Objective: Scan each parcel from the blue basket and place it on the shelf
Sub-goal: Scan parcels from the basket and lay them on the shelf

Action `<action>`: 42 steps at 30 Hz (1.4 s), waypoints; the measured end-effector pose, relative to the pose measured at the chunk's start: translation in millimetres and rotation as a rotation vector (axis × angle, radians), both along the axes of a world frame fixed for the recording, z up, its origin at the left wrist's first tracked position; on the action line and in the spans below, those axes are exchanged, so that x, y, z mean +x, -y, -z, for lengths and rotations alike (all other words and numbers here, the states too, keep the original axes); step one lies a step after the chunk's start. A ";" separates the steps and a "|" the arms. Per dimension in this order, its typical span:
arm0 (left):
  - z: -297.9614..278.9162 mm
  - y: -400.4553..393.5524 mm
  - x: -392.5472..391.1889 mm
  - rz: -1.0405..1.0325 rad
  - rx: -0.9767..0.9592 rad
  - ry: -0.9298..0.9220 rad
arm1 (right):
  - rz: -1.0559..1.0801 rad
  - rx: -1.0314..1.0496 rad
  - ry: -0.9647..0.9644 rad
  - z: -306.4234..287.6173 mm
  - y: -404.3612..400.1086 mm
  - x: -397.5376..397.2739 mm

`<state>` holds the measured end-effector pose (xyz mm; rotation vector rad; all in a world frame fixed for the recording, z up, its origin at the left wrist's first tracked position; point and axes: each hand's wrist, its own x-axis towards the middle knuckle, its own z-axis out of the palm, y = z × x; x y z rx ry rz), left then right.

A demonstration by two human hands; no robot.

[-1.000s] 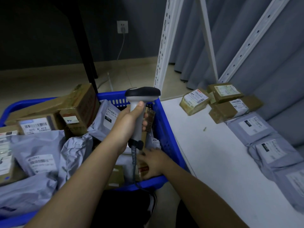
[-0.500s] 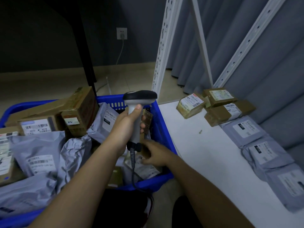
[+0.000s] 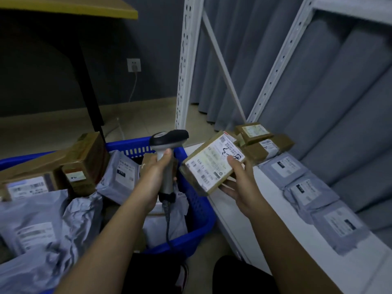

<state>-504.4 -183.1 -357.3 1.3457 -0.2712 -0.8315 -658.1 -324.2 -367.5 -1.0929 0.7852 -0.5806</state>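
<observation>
The left hand (image 3: 154,179) grips the scanner (image 3: 168,143) upright; the right hand (image 3: 239,185) holds a brown parcel (image 3: 212,164) between blue basket (image 3: 199,200) and shelf (image 3: 265,211), its label tilted toward the scanner, probably so the barcode can be read.

A brown labelled parcel (image 3: 213,164) is held tilted between blue basket (image 3: 197,200) and white shelf (image 3: 265,225).

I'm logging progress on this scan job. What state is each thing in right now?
left hand: grips the scanner
scanner: upright, head toward the parcel
right hand: holds the brown parcel
brown parcel: lifted, label up, tilted
blue basket: still holds parcels
shelf: parcels along its back
</observation>
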 end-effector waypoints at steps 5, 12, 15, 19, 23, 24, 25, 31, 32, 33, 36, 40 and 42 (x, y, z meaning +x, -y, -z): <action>-6.7 1.4 -14.6 0.093 -0.104 -0.086 | 0.047 0.101 0.084 2.8 -5.2 0.6; -5.9 4.8 -13.2 0.070 -0.090 0.027 | -0.047 -0.157 -0.191 -7.8 7.5 -13.9; -4.7 8.1 -14.7 0.030 -0.098 0.025 | -0.007 -0.126 -0.156 -7.9 10.3 -20.1; -3.0 13.7 -21.6 0.053 -0.140 0.011 | 0.035 0.101 0.043 1.2 3.6 -11.7; -7.2 16.0 -26.0 0.074 -0.187 0.043 | -0.121 0.073 -0.028 3.9 -7.2 -1.3; -7.3 15.9 -24.5 0.067 -0.190 0.040 | -0.127 0.061 -0.058 3.1 -7.0 -0.7; -8.2 15.3 -23.3 0.067 -0.187 0.031 | -0.124 0.046 -0.088 3.1 -5.0 -1.3; -9.5 13.1 -21.3 0.098 -0.109 0.080 | -0.266 -0.028 -0.317 3.1 6.0 -10.7; -9.4 13.2 -20.1 0.108 -0.091 0.088 | -0.271 -0.020 -0.331 6.0 6.4 -10.8; -9.1 13.6 -18.8 0.120 -0.078 0.092 | -0.252 -0.021 -0.344 11.0 7.8 -10.2; -7.4 13.2 -15.4 0.134 -0.053 0.064 | -0.075 0.054 -0.277 28.3 15.3 -8.2; -8.3 9.2 -15.6 0.221 -0.032 0.097 | 0.105 0.168 -0.108 43.6 31.7 -10.6; -10.8 7.0 -17.9 0.283 -0.008 0.148 | 0.121 0.183 -0.087 45.5 35.4 -11.9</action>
